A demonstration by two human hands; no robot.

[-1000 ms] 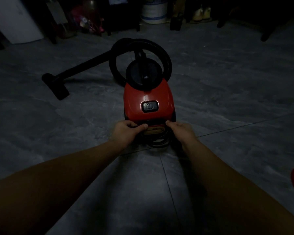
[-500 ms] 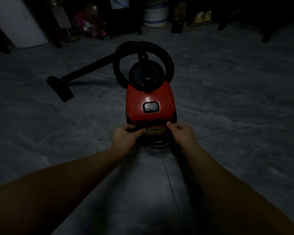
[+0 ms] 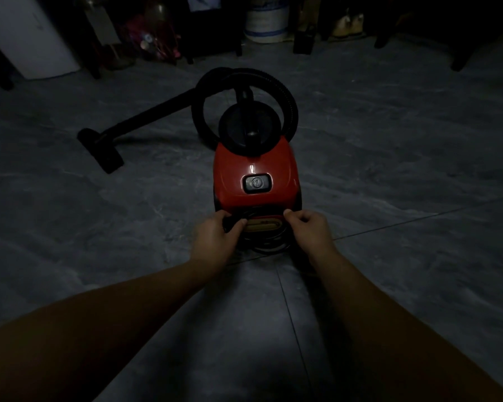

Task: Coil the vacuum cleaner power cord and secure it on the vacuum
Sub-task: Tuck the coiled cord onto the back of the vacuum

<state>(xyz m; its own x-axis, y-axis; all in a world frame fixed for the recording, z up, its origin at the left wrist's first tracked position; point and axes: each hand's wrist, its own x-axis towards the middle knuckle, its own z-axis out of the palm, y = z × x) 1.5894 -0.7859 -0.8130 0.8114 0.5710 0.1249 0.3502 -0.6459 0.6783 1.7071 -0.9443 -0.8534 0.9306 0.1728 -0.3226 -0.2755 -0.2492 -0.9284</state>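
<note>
While the coiled cord (image 3: 269, 247) hangs at the vacuum (image 3: 254, 166) rear, left hand (image 3: 212, 237) grips it, right hand (image 3: 308, 230) curled beside, hold unclear.

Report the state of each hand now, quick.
Left hand: grips the power cord at the rear of the vacuum.
Right hand: fingers curled beside the cord; too dark to tell whether it holds it.

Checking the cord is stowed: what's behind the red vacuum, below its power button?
Black cord loops wrap a tan plate on the vacuum's rear. The left hand and right hand cover their sides.
</note>
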